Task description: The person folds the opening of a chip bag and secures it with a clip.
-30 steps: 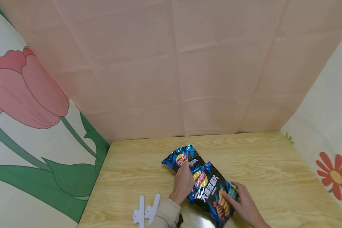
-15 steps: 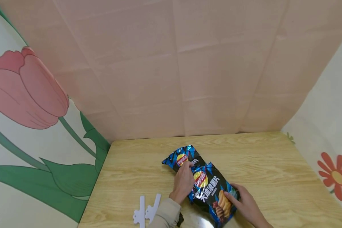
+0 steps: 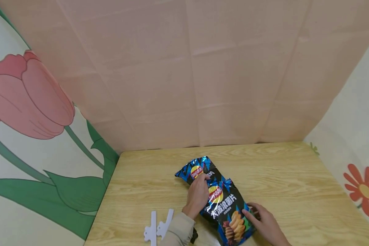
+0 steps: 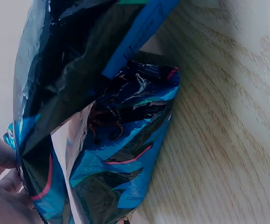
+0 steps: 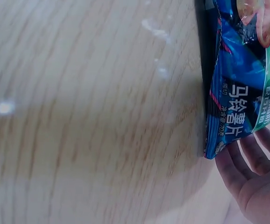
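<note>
Two blue-and-black chip bags are in the head view. The rear chip bag (image 3: 208, 167) lies on the table with its lower part hidden by the front chip bag (image 3: 229, 213), which slants toward me. My left hand (image 3: 197, 196) pinches the front bag at its upper left edge, fingers curled. In the left wrist view this hand is at the left, against a bag's crimped edge. My right hand (image 3: 264, 220) grips the front bag's lower right side, thumb on its face and the other fingers behind. In the right wrist view, its fingers (image 5: 254, 154) reach around the bag's bottom corner.
Two white flat notched pieces (image 3: 153, 227) lie left of my left sleeve (image 3: 181, 229). A small black object (image 3: 194, 236) shows beside that cuff. The wooden table (image 3: 295, 177) ends at a pinkish-beige backdrop (image 3: 196, 85), with flower-printed panels on both sides.
The front bag has turned, its lower end swinging left and its top right corner shifting slightly right and down. My right hand has moved a little nearer to me; my left hand stays almost in place.
</note>
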Available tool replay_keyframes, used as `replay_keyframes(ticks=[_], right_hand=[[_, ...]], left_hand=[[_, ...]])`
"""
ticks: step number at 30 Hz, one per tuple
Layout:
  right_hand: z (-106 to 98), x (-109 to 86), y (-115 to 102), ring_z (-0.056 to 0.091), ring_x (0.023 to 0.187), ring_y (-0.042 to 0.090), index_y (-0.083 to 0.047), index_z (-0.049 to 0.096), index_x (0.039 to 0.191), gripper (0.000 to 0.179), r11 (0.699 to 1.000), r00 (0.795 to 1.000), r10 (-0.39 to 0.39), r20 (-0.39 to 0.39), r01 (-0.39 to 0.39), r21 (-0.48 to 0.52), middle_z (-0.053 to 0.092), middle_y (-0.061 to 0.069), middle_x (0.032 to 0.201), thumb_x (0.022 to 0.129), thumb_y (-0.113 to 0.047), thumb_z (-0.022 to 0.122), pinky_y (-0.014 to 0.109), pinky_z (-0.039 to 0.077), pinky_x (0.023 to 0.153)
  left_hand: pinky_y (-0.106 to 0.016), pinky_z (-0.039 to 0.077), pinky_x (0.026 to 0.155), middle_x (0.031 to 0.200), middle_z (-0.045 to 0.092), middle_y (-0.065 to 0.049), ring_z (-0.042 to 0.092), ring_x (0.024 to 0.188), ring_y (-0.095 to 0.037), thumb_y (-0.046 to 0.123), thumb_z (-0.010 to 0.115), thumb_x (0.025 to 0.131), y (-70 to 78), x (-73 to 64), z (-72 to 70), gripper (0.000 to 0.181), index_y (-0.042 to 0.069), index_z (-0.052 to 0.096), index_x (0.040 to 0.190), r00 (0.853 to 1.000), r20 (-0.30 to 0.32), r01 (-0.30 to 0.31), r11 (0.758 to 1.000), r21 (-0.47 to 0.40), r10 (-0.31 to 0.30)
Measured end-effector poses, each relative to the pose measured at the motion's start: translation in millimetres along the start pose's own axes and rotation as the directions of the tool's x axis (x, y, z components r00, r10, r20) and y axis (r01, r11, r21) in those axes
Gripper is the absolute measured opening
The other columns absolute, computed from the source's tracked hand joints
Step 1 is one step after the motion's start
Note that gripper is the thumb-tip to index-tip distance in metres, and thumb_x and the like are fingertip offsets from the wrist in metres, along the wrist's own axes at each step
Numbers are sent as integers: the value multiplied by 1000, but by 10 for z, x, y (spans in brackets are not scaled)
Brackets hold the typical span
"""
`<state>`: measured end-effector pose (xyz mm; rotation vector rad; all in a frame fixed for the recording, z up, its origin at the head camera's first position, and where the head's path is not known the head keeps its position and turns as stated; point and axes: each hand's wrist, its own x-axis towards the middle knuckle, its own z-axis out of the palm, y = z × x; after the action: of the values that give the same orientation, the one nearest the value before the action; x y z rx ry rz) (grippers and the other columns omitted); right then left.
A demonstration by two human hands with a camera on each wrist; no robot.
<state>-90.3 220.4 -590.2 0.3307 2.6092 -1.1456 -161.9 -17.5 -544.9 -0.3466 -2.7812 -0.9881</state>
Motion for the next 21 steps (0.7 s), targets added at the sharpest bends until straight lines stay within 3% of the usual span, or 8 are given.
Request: replay_keyframes(ticks=[12,21], right_hand=[[45,-47,-21,65,83,16,6,53,133,83,1000,1000,5,23,-6,27,66,4,95,90,-66,56,40,55,75],[54,-37,-47,66,89,19,2,53,135,78,998,1000,1,25,-2,65,66,6,100,91,-62,58,42,56,79]], left_hand=[[-31,54,84,111,68,0,66,99,-16,5,49,102,1,7,-18,19,14,63,111,1000,19,-3,1000,-21,4],[-33,53,91,113,66,-2,63,105,-15,6,45,104,-1,4,-52,20,11,62,113,999,43,-19,993,-119,24]])
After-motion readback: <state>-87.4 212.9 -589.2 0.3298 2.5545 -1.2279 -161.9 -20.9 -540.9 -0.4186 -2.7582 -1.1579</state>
